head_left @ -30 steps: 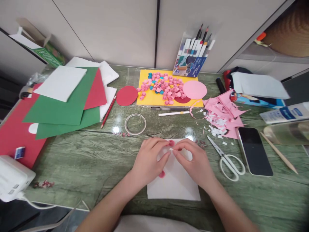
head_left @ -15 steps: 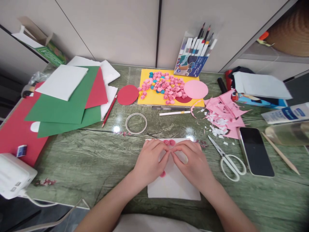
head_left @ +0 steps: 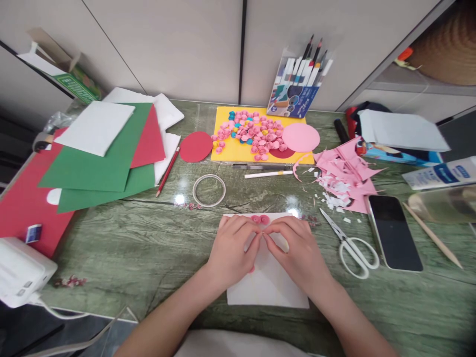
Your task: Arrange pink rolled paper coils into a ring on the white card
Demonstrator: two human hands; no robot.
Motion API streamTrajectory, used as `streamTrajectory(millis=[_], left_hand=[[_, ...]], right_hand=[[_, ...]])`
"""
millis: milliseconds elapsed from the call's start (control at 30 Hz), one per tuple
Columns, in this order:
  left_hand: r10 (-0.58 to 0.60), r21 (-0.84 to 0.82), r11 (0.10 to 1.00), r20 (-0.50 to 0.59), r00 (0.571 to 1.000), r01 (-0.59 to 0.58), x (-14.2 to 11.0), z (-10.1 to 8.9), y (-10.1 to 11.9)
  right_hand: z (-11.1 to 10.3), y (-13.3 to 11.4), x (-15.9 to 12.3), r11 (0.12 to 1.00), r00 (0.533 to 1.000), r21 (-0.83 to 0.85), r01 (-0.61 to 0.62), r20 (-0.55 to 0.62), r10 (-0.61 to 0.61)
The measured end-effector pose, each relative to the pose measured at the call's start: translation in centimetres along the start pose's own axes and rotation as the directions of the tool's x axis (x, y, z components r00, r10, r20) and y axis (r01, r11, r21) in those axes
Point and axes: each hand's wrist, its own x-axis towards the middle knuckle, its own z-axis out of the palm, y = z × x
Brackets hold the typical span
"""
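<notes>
My left hand and my right hand meet over a white sheet, thumbs and forefingers pinched together. Whatever lies between the fingertips is too small to make out. Pink paper rosettes show just beyond the fingers near the sheet's far edge. Another bit of pink peeks out beside my left hand, mostly covered by it. Farther back, a heap of pink rosettes, with some blue and yellow ones, lies on a yellow sheet.
White-handled scissors, a phone and a wooden stick lie to the right, below pink paper scraps. A tape ring and red pencil are left of centre. Green sheets and a white charger sit far left.
My hands keep the same pinched pose over the white sheet. The left one has shifted very slightly, covering more of the pink bit beside it.
</notes>
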Motion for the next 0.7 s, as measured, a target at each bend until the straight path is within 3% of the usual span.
streamTrajectory(millis=[200,700], left_hand=[[0.009,0.052,0.999,-0.063,0.998,-0.006,0.0,0.0,0.4],[0.034,0.211,0.976,0.115,0.993,-0.058,-0.1,-0.9,1.4]], right_hand=[[0.3,-0.4,-0.1,0.999,0.999,-0.049,0.023,-0.048,-0.025],[0.0,-1.1,-0.3,0.92,0.977,-0.329,0.213,0.063,-0.204]])
